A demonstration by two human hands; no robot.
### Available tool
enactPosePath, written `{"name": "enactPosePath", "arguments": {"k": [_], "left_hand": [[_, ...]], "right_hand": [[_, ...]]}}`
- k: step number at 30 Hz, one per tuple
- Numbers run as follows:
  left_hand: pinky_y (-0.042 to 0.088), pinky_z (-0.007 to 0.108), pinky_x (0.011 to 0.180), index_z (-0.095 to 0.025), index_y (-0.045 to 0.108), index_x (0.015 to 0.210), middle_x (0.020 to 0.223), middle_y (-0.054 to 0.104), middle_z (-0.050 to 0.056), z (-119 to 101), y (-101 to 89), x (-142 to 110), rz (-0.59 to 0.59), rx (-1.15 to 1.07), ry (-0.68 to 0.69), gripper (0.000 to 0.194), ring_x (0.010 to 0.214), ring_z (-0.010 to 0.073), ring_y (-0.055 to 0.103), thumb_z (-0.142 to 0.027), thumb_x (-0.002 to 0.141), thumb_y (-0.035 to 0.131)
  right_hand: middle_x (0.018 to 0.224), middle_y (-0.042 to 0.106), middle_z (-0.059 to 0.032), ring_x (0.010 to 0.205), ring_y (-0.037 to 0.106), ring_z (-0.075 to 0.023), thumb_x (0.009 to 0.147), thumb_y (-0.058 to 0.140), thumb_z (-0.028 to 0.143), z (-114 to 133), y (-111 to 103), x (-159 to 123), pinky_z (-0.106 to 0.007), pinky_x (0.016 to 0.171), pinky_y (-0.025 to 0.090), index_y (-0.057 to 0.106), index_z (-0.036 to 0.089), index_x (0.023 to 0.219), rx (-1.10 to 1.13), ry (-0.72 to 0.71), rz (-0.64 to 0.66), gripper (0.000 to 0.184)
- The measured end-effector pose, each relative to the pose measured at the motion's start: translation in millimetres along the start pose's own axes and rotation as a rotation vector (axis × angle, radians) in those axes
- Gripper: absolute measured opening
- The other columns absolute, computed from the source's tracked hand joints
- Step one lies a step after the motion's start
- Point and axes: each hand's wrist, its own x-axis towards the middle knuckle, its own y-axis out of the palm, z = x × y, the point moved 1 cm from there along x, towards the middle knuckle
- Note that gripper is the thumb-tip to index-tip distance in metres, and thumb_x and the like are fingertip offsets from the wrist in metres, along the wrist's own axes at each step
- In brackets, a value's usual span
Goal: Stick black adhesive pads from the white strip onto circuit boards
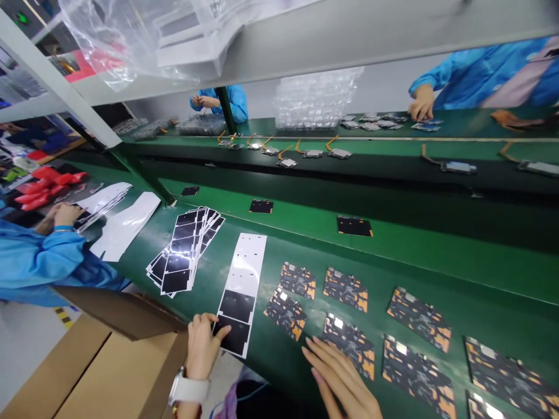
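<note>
No brand, label or writing can be read anywhere in this view. At the bottom edge, the person's left hand, wearing a white-strapped watch, sits at the lower end of a long white strip with black patches. Its fingers are loosely bent and one rests on the lowest patch, but whether it is gripping the strip is hard to tell. The right hand is open and empty, fingers relaxed and spread, just beside a black-and-orange circuit board in rows of similar boards. The strip and boards lie on a green conveyor belt, with a fanned pile of similar strips beyond the left hand. A cardboard box stands at lower left, partly cut off. A co-worker in a blue sleeve rests a hand on white sheets. Two more people in blue work across the line, their bodies cut off by a shelf. Small parts on the far belts are too small to make out.
</note>
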Motion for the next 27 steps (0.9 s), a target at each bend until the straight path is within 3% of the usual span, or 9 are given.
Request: {"name": "enactPosePath", "arguments": {"k": [3,6,11,13,17,21,27], "left_hand": [[0.048,0.053,0.095,-0.022,0.057,0.087,0.093,0.06,0.009,1.3,-2.1,-1.7,-0.004,-0.076,-0.043,0.027,0.099,0.036,0.061,-0.039,0.07,0.069],[0.051,0.053,0.087,-0.021,0.054,0.101,0.094,0.063,0.01,4.4,-5.5,-7.7,-0.013,-0.172,-0.12,0.04,0.095,0.0364,0.064,-0.043,0.069,0.067],[0.053,0.044,0.069,-0.02,0.056,0.095,0.068,0.067,0.005,9.0,-17.8,-27.6,0.056,-0.416,-0.227,0.049,0.068,0.031,0.067,-0.057,0.065,0.068],[0.055,0.039,0.067,-0.018,0.061,0.09,0.064,0.069,0.005,4.6,-23.9,-38.1,0.102,-0.538,-0.228,0.051,0.066,0.0286,0.07,-0.063,0.066,0.067],[0.06,0.033,0.078,-0.016,0.071,0.095,0.083,0.079,0.01,-15.1,-32.8,-58.5,0.138,-0.749,-0.218,0.055,0.082,0.0269,0.076,-0.065,0.07,0.074],[0.062,0.03,0.083,-0.017,0.077,0.088,0.091,0.081,0.011,-28.1,-35.1,-69.3,0.114,-0.937,-0.181,0.04,0.086,0.0255,0.078,-0.055,0.074,0.08],[0.063,0.028,0.079,-0.018,0.077,0.087,0.092,0.081,0.011,-26.3,-29.9,-69.4,0.084,-0.873,-0.086,0.032,0.084,0.0253,0.078,-0.049,0.082,0.076]], "right_hand": [[0.126,0.073,-0.0024,0.109,0.073,-0.0313,0.092,0.047,0.007,9.4,11.2,8.0,-0.047,0.088,0.066,0.031,0.038,0.16,-0.027,-0.056,0.005,0.076],[0.125,0.073,-0.0025,0.107,0.074,-0.0308,0.092,0.047,0.007,12.3,19.7,8.4,-0.047,0.088,0.066,0.029,0.037,0.161,-0.014,-0.09,0.023,0.077],[0.123,0.074,-0.0022,0.106,0.075,-0.0284,0.092,0.05,0.007,19.7,32.5,15.1,-0.043,0.091,0.065,0.042,0.035,0.155,0.087,-0.102,0.033,0.069],[0.122,0.075,-0.0038,0.107,0.075,-0.0257,0.095,0.051,0.009,30.8,43.1,25.1,-0.038,0.095,0.063,0.054,0.03,0.146,0.16,-0.102,0.045,0.055],[0.117,0.076,-0.0111,0.107,0.074,-0.0223,0.101,0.05,0.013,60.2,73.5,51.6,-0.031,0.096,0.062,0.068,0.016,0.122,0.204,-0.118,0.076,0.028],[0.111,0.076,-0.0125,0.102,0.075,-0.0226,0.099,0.049,0.008,74.3,94.5,67.9,-0.032,0.091,0.064,0.07,0.014,0.112,0.113,-0.115,0.126,0.026],[0.112,0.075,-0.0116,0.099,0.075,-0.0211,0.1,0.036,0.004,70.9,93.0,70.6,-0.03,0.084,0.065,0.064,0.014,0.118,0.06,-0.161,0.197,0.035]]}}
